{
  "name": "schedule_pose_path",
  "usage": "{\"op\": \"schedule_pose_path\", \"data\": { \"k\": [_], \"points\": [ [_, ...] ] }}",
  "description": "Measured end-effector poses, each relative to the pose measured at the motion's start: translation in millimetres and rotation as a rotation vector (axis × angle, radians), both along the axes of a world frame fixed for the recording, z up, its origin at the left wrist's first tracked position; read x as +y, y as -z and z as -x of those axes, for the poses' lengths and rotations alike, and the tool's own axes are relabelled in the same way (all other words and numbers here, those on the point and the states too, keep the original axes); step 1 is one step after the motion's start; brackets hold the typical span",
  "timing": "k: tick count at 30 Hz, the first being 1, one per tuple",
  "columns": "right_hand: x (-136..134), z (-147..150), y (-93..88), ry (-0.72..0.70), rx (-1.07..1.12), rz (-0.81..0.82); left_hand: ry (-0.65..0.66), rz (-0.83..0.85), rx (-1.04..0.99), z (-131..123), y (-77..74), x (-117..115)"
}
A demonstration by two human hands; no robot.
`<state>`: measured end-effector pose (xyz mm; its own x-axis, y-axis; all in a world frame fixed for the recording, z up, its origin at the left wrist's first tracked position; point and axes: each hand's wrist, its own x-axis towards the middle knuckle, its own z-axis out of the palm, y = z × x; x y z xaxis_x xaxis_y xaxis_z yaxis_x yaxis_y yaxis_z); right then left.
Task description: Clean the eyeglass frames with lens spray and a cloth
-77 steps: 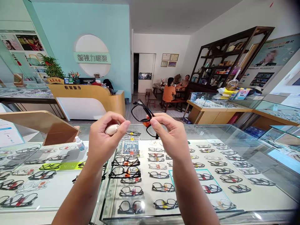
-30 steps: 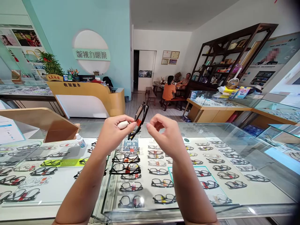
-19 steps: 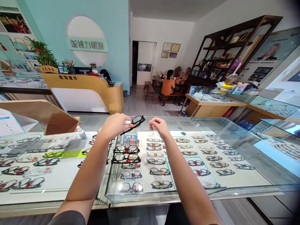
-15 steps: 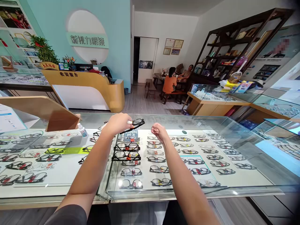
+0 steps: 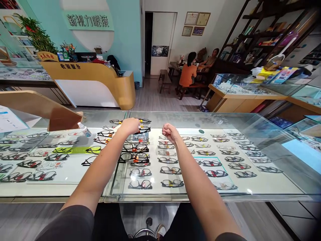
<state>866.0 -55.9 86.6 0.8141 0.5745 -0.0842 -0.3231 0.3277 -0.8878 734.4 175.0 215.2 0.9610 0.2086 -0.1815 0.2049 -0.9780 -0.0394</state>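
Note:
My left hand is closed over the far part of the glass counter, on a pair of black eyeglasses whose front shows to the right of the fingers. Another black-framed pair lies just beyond. My right hand hovers to the right with curled fingers, and nothing shows in it. Between my forearms, black eyeglasses with red tags lie in a column on the glass. More eyeglasses rest left of my left forearm, partly covered by it.
Rows of eyeglasses sit inside the glass showcase. A small white spray bottle stands at left near a brown wooden board. Beyond are a cashier desk, a bench and two seated people at a table.
My left hand has lowered the eyeglasses toward the counter, beside the other pairs. My right hand stays nearly in place. The view has tilted down.

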Motion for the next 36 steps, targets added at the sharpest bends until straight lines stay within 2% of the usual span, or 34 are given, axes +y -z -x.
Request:
{"op": "schedule_pose_path", "data": {
  "k": [8,15,22,29,33,36],
  "points": [
    [-0.4,5.5,-6.8,-0.007,0.014,-0.014,-0.016,-0.011,0.073,-10.0,13.3,8.0],
    [-0.7,6.9,-11.1,-0.012,0.023,-0.018,-0.031,-0.013,0.050,-14.7,19.7,8.7],
    [-1.1,6.8,-12.9,-0.032,0.037,-0.037,0.045,0.006,-0.044,-17.0,22.3,10.8],
    [-1.3,6.9,-12.4,-0.027,0.049,-0.043,0.058,0.034,-0.007,-20.2,32.2,11.3],
    [-1.3,5.9,-12.0,-0.031,0.055,-0.040,0.056,0.044,-0.013,-19.2,32.5,9.3],
    [-0.8,4.2,-10.7,-0.030,0.049,-0.043,0.050,0.045,-0.035,-16.1,24.7,6.5]
  ]
}}
